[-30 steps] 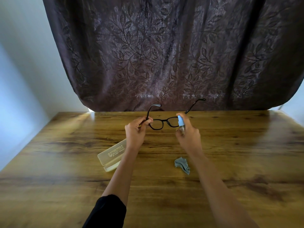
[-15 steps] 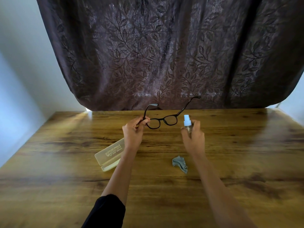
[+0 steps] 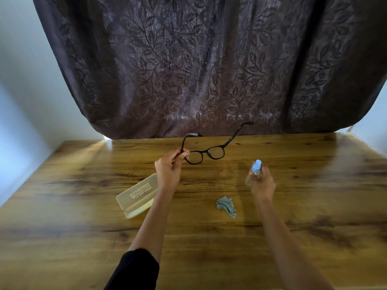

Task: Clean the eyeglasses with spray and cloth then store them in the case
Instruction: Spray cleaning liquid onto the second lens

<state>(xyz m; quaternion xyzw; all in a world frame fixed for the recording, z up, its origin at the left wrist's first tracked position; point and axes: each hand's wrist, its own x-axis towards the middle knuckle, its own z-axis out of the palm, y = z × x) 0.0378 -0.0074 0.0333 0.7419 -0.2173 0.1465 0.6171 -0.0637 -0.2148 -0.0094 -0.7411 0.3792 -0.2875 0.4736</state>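
Eyeglasses (image 3: 206, 151) are held up over the table (image 3: 314, 206), far-centre, and are pinched at one hinge corner by the L hand (image 3: 169, 170), w/ thumb and fingers curled round the frame. Both temples are unfolded and pointed away toward the curtain (image 3: 209, 70); the front is turned to the camera. The R hand (image 3: 262, 184) is kept well apart, to the right of the specs and a bit nearer. Its fingers are wrapped round a small clear spray bottle (image 3: 256, 168) w/ a blue top, which is held roughly upright and is slightly blurred.

Counted: 1 pr glasses, 1 bottle, 1 grey cloth (image 3: 226, 206), 1 case (image 3: 137, 194), 2 hands. The cloth is left crumpled on the wood btwn the forearms, nearer the R one, touching neither. The pale case is laid just beside the L wrist and partly hidden by it, printed lid up. Whether it is latched cannot be told.

The table's far edge is met by the curtain hem, just behind the glasses. The L edge is run along a pale wall (image 3: 25, 101); the far R corner is visible. Wide wood is seen right of the R hand and on the near side of cloth and case. A black sleeve (image 3: 136, 268) is seen on the L arm only.
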